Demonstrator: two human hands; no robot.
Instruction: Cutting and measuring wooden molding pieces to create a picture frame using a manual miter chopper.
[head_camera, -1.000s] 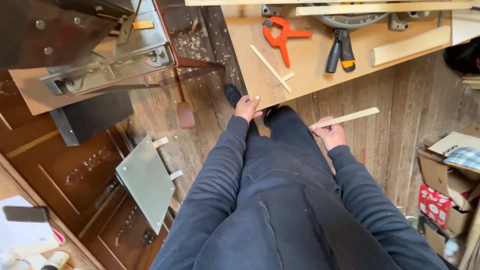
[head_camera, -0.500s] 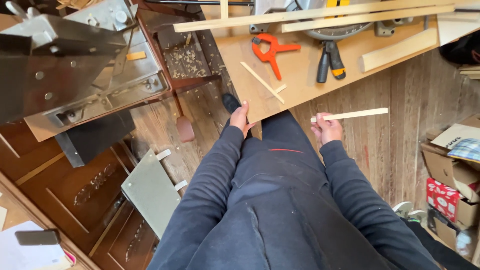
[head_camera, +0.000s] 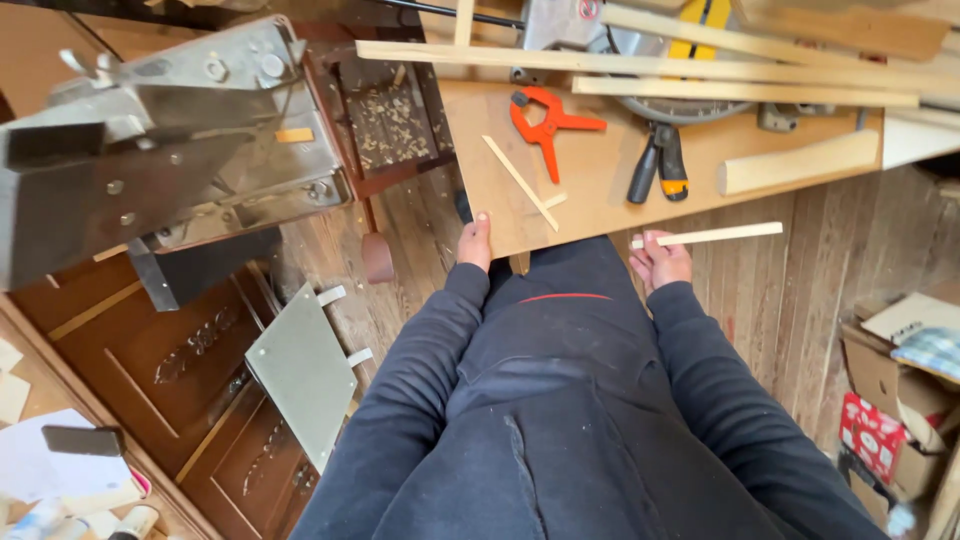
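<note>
My left hand (head_camera: 475, 243) rests on the near edge of a plywood worktop (head_camera: 600, 190), fingers curled at its corner. My right hand (head_camera: 658, 262) is shut on a short pale wooden strip (head_camera: 715, 235) that points to the right, just off the worktop's front edge. On the worktop lie an orange spring clamp (head_camera: 545, 127), a thin wooden sliver (head_camera: 520, 182), a black and yellow clamp handle (head_camera: 660, 165) and a pale wood block (head_camera: 797, 162). Long wooden slats (head_camera: 640, 68) lie across a mitre saw (head_camera: 640, 50) at the back.
A grey metal machine (head_camera: 170, 150) stands at the left above a dark carved wooden panel (head_camera: 150, 370). A grey plate (head_camera: 300, 370) lies on the plank floor. Cardboard boxes (head_camera: 900, 380) sit at the right. My dark trousers fill the lower middle.
My view has moved closer to the worktop. My right hand with the strip has come nearer the worktop's front edge; my left hand stays on the edge.
</note>
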